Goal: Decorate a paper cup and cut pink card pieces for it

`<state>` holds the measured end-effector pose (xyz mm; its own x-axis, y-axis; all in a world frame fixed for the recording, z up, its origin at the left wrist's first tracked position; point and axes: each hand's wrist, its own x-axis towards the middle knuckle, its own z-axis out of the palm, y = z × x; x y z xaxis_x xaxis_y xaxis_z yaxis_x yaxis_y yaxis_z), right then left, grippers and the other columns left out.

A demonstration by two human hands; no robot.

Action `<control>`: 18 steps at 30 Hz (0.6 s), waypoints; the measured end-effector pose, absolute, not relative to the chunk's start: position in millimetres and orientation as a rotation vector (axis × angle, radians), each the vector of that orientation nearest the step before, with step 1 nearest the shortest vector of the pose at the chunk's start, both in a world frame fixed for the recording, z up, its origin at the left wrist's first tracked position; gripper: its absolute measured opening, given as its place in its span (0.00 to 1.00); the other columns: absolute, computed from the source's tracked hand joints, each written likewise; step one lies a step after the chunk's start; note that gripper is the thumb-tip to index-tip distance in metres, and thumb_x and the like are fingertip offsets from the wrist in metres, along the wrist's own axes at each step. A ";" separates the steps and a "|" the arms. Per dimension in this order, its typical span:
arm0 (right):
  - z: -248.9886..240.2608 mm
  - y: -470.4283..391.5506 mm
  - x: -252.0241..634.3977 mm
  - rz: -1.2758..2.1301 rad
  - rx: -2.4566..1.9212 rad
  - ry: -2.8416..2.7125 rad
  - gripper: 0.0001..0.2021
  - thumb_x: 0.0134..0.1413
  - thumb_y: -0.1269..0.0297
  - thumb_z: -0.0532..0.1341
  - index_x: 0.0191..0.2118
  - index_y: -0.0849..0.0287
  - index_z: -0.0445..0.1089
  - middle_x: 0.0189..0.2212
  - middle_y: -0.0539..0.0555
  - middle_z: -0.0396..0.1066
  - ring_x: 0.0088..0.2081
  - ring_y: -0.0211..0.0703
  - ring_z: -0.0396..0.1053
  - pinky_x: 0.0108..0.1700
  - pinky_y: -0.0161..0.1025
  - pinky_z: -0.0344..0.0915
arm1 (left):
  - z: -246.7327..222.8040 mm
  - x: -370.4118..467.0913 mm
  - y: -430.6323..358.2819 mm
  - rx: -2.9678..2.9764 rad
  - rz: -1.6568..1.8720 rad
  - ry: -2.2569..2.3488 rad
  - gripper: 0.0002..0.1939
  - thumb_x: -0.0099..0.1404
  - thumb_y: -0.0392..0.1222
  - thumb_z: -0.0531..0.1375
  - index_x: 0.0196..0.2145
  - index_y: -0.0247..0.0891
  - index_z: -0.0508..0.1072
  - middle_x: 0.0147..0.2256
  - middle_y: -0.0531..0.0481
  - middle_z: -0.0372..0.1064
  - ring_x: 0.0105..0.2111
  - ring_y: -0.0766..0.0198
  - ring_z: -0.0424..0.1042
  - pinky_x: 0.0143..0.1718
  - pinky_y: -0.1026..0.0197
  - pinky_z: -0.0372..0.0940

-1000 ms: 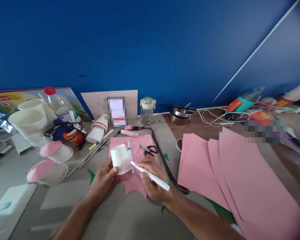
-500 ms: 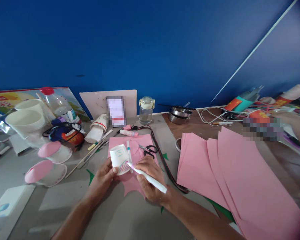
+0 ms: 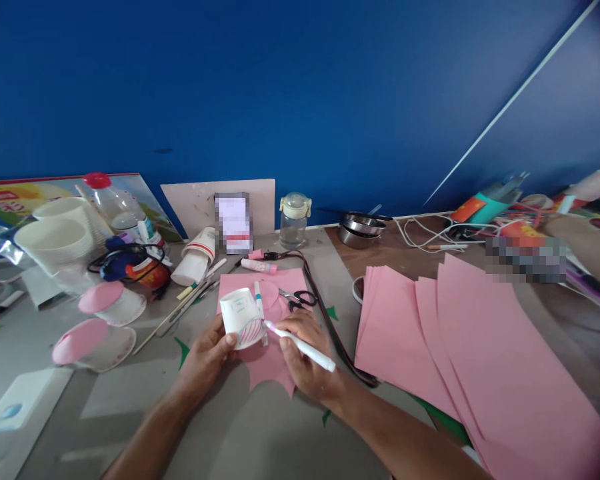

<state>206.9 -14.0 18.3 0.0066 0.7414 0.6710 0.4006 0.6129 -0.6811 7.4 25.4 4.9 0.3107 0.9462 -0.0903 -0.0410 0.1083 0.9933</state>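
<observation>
My left hand (image 3: 213,350) holds a white paper cup (image 3: 239,310) tilted, thumb on its near rim. The cup bears green line marks and a patch of pink stripes. In my right hand (image 3: 303,353) is a white marker (image 3: 307,353), its pink tip at the cup's right edge. Beneath lies cut pink paper (image 3: 267,373). A second marker with a teal band (image 3: 258,297) rests on it beside the cup. Black-handled scissors (image 3: 305,298) lie just beyond my right hand, and a pink-capped marker (image 3: 259,267) lies behind the paper.
Pink-topped cups (image 3: 100,297), stacked cups (image 3: 55,240) and a bottle (image 3: 111,200) stand left. A phone (image 3: 233,223), a glass jar (image 3: 295,220) and metal bowls (image 3: 361,230) are at the back. Pink sheets (image 3: 500,353) lie right; another person's hand (image 3: 567,227) is far right.
The marker tip in my right hand has shifted slightly right, to the cup's edge. More pink stripes show on the cup. The other person's hand at far right has moved slightly.
</observation>
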 end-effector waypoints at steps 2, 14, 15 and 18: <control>19.6 -14.5 207.8 0.359 -0.978 -1.602 0.08 0.61 0.66 0.52 0.40 0.58 0.68 0.31 0.54 0.72 0.33 0.44 0.68 0.40 0.46 0.65 | 4.5 6.8 24.9 1.220 0.923 0.983 0.24 0.58 0.57 0.62 0.42 0.34 0.72 0.27 0.52 0.65 0.23 0.68 0.56 0.23 0.66 0.53; 26.1 -19.8 200.1 0.396 -0.748 -1.724 0.11 0.59 0.66 0.53 0.46 0.56 0.66 0.34 0.55 0.74 0.34 0.45 0.71 0.43 0.48 0.64 | -2.2 5.1 26.0 1.203 0.905 0.985 0.26 0.57 0.58 0.63 0.45 0.35 0.72 0.30 0.50 0.68 0.24 0.66 0.57 0.25 0.65 0.55; 26.6 -19.9 200.1 0.392 -0.752 -1.725 0.11 0.59 0.66 0.53 0.46 0.56 0.66 0.35 0.55 0.74 0.35 0.45 0.71 0.43 0.48 0.64 | -3.2 4.8 26.1 1.199 0.904 0.986 0.27 0.57 0.58 0.63 0.47 0.35 0.71 0.32 0.49 0.69 0.25 0.65 0.59 0.25 0.65 0.55; 26.7 -20.2 200.7 0.388 -0.766 -1.730 0.11 0.59 0.67 0.53 0.47 0.56 0.66 0.35 0.56 0.74 0.36 0.45 0.71 0.44 0.47 0.64 | -6.7 3.2 26.3 1.186 0.908 1.000 0.29 0.56 0.57 0.63 0.49 0.36 0.71 0.34 0.48 0.71 0.26 0.64 0.61 0.26 0.65 0.55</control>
